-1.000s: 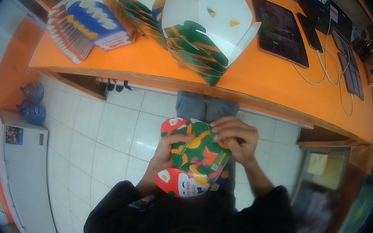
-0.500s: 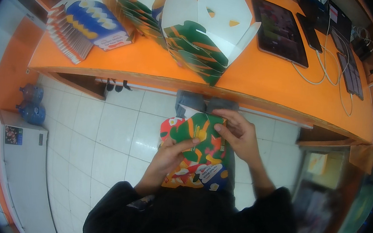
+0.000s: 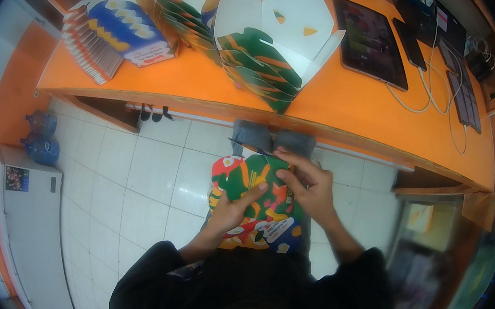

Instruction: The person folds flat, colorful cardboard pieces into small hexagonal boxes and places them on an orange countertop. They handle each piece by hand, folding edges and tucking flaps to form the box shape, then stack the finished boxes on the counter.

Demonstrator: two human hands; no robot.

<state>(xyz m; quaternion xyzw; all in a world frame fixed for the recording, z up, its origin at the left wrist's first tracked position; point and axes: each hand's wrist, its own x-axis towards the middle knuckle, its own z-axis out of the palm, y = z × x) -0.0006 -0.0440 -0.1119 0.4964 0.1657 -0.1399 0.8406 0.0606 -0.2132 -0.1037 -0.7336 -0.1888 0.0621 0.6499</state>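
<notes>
Patterned carton [image 3: 256, 183] front and centre, held low over the person's grey-clad lap, well short of the table [image 3: 351, 102], its green panel facing up with red and blue print showing around it. On one side it's the left hand [image 3: 227, 213], thumb laid flat across the green, the grip closed around that edge, fingers tucked out of sight beneath. Across from it the right hand [image 3: 313, 189] works the upper edge, thumb on the panel, forefinger over the rim, a narrow grip with card between. Up top, what a busy orange surface! At the far left a fanned stack [image 3: 92, 45] leans beside a blue carton [image 3: 127, 28]; next come green cartons [image 3: 260, 70], nested, white insides gaping, crowding right up to the front edge. Over on the right lies a tablet [image 3: 370, 43], a dark phone [image 3: 411, 43] just beside it, and white cables [image 3: 428, 96] looping toward more devices near the corner. Below, pale floor tiles [image 3: 155, 162] run off to a white cabinet [image 3: 34, 234], two blue water bottles [image 3: 41, 140] standing just beyond it, against an orange wall [image 3: 13, 79]. Far right, the shelving blurs beyond reading.
</notes>
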